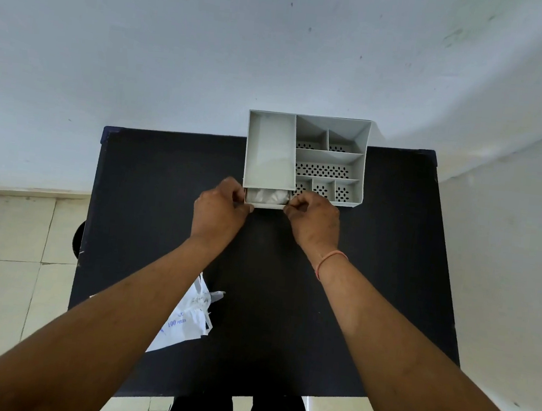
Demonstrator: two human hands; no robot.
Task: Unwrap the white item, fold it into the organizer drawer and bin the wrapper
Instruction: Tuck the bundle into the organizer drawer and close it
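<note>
White item (266, 196) sits bunched in the barely open drawer (267, 205) at frame centre; left hand (219, 211) and right hand (313, 218) pinch its corners (bulging fabric could jam closing).

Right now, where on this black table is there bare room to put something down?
The table is bare on its whole right side, from the organizer down to the near edge, and at the far left corner beside the organizer. It is crowded at the drawer, where the left hand and right hand pinch its corners, and at the near left, where the wrapper lies.
</note>
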